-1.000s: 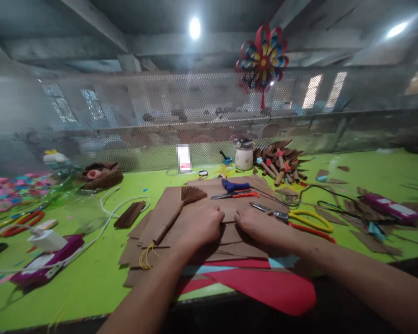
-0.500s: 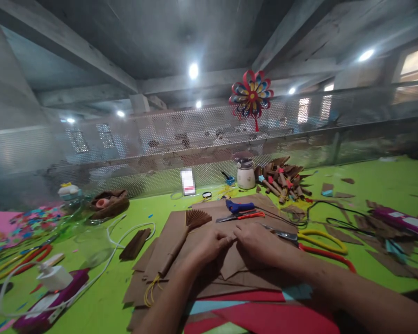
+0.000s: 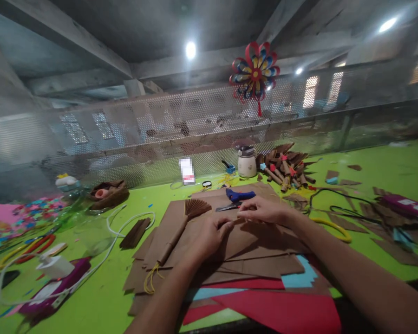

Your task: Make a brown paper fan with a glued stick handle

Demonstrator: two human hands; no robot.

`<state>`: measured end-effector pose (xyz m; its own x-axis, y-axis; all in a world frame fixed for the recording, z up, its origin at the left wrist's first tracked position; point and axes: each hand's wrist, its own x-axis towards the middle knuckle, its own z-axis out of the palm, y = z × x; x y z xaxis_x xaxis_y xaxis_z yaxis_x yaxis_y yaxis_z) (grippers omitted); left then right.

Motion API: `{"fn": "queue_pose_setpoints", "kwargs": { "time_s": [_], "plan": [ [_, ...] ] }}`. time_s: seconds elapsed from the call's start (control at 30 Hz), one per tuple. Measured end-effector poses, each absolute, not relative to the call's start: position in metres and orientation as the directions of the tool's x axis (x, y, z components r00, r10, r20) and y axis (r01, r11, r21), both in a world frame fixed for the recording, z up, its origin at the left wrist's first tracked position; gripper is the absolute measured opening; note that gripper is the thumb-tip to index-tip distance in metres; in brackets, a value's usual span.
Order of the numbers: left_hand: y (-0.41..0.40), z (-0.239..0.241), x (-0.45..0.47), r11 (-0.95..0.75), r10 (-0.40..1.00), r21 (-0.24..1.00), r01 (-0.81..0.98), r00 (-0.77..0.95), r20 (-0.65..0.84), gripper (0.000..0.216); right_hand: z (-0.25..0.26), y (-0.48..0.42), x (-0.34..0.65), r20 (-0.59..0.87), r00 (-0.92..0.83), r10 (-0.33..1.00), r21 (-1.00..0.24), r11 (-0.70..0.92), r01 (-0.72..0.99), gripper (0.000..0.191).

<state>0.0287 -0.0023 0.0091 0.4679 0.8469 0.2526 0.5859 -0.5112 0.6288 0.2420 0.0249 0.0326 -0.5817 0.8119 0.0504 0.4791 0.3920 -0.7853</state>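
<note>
My left hand [image 3: 211, 236] is over a stack of brown paper sheets [image 3: 264, 243], its thumb and forefinger closed together. My right hand [image 3: 264, 211] hovers just to the right and slightly farther back, its fingertips pinched. Something small and brownish shows between the two hands, too small to name. Behind my right hand lie a blue glue gun [image 3: 240, 195] and scissors [image 3: 227, 208], partly covered by it. A pleated brown paper fan [image 3: 197, 208] with a rolled handle and yellow threads rests on the sheets, left of my left hand. My right forearm partly hides yellow-handled scissors [image 3: 334, 228].
Red paper [image 3: 282, 311] lies at the near edge. A white cable [image 3: 132, 214] and purple power strip [image 3: 55, 290] are on the left. Finished paper fans [image 3: 289, 169] are heaped beside a jar [image 3: 246, 162] at the back. A phone [image 3: 187, 171] leans against the mesh screen.
My right hand has moved up and right, apart from my left hand. The pointed paper piece under my hands no longer stands out. The view has tilted down slightly.
</note>
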Motion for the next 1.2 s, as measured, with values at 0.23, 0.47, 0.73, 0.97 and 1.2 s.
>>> {"fn": "queue_pose_setpoints", "kwargs": {
  "time_s": [0.23,0.47,0.73,0.97,1.2],
  "plan": [
    [-0.005,0.014,0.035,-0.504,0.850,0.669,0.547,0.453,0.269,0.024,0.027,0.016,0.239,0.058,-0.526,0.848,-0.903,0.269,0.334,0.036],
    [0.000,0.005,0.029,-0.437,0.886,0.695,0.571,0.407,0.223,0.028,0.024,0.023,0.247,0.099,-0.474,0.875,-0.880,0.300,0.369,0.034],
    [0.003,0.003,0.029,-0.409,0.889,0.736,0.539,0.418,0.187,0.032,0.025,0.018,0.238,0.219,-0.539,0.814,-0.738,0.499,0.454,0.025],
    [0.002,0.006,0.032,-0.415,0.881,0.766,0.491,0.426,0.204,0.027,0.019,0.021,0.236,0.205,-0.517,0.831,-0.772,0.462,0.436,0.027],
    [0.002,0.008,0.028,-0.223,0.910,0.917,0.331,0.407,0.075,0.029,0.018,0.027,0.246,0.158,-0.452,0.878,-0.843,0.359,0.401,0.023]
  ]
}}
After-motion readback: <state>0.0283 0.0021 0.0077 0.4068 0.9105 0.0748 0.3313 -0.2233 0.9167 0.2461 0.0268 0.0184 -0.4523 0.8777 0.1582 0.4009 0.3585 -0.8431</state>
